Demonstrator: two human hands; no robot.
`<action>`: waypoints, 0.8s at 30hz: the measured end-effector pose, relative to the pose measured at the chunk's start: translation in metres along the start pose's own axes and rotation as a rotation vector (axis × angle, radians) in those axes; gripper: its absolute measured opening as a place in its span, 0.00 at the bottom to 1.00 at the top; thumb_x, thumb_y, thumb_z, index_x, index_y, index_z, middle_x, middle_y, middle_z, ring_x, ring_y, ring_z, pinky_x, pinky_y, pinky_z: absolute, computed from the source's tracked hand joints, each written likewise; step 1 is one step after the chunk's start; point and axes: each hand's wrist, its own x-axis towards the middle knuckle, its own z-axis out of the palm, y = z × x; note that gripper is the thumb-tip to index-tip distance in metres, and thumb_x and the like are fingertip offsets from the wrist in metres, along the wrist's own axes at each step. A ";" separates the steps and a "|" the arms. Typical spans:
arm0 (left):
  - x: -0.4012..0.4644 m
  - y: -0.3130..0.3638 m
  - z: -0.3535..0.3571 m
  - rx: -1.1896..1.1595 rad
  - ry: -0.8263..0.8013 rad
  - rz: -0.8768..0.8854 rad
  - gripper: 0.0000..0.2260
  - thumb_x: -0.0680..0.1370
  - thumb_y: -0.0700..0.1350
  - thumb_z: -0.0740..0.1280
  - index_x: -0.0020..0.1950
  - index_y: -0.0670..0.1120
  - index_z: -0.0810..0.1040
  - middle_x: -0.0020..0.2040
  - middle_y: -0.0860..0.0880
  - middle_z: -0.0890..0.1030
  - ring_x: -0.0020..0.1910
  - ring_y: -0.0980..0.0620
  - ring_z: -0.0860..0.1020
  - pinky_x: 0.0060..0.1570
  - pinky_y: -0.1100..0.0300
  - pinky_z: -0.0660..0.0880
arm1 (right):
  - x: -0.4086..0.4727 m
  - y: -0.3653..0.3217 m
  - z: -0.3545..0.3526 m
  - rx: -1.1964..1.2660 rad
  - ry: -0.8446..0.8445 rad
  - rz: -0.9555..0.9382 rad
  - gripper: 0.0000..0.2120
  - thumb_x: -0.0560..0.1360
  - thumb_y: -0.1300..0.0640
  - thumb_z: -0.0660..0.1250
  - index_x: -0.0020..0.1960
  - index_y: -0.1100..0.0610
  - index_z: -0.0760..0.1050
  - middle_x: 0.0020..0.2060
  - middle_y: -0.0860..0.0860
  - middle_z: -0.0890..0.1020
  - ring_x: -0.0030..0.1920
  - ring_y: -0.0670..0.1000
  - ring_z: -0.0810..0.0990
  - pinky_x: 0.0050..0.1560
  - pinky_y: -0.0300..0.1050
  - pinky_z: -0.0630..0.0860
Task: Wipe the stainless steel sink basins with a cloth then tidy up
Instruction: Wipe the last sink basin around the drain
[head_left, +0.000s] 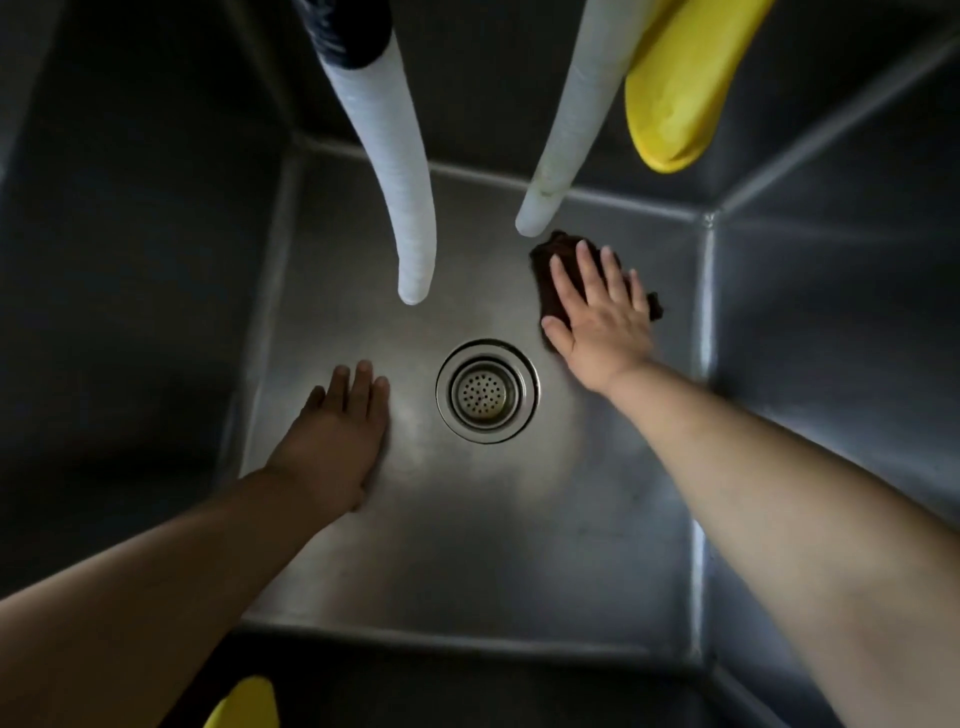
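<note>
I look straight down into a deep stainless steel sink basin (467, 545). My right hand (597, 317) lies flat with its fingers spread on a dark brown cloth (553, 254), pressing it against the basin floor at the back right. My left hand (337, 431) rests flat on the bare steel floor to the left of the round drain strainer (487, 391). Most of the cloth is hidden under my right hand.
Two white ribbed hoses (395, 171) (566, 130) hang down into the basin from above. A yellow rubber glove (675, 88) drapes at the upper right, and another yellow piece (244, 704) shows at the bottom edge. Steep steel walls (831, 312) enclose all sides.
</note>
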 end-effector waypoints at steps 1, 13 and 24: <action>0.000 -0.001 0.000 -0.017 -0.004 0.004 0.57 0.69 0.60 0.72 0.74 0.36 0.32 0.75 0.35 0.37 0.75 0.34 0.43 0.73 0.47 0.53 | -0.002 -0.001 0.001 0.032 -0.001 0.042 0.31 0.77 0.38 0.46 0.76 0.44 0.40 0.77 0.49 0.41 0.76 0.53 0.39 0.73 0.55 0.39; -0.006 0.000 -0.014 -0.062 -0.050 -0.006 0.54 0.71 0.55 0.72 0.74 0.36 0.34 0.75 0.34 0.37 0.75 0.34 0.43 0.73 0.46 0.51 | -0.203 -0.064 0.027 -0.078 -0.200 -0.386 0.38 0.70 0.38 0.65 0.74 0.53 0.60 0.73 0.60 0.61 0.72 0.65 0.60 0.69 0.68 0.55; -0.004 0.001 -0.016 -0.023 -0.058 0.014 0.55 0.70 0.58 0.72 0.74 0.34 0.35 0.75 0.32 0.38 0.74 0.32 0.46 0.72 0.45 0.54 | -0.129 -0.003 0.020 -0.076 -0.074 -0.205 0.34 0.73 0.38 0.57 0.75 0.52 0.59 0.74 0.58 0.62 0.73 0.63 0.59 0.71 0.64 0.52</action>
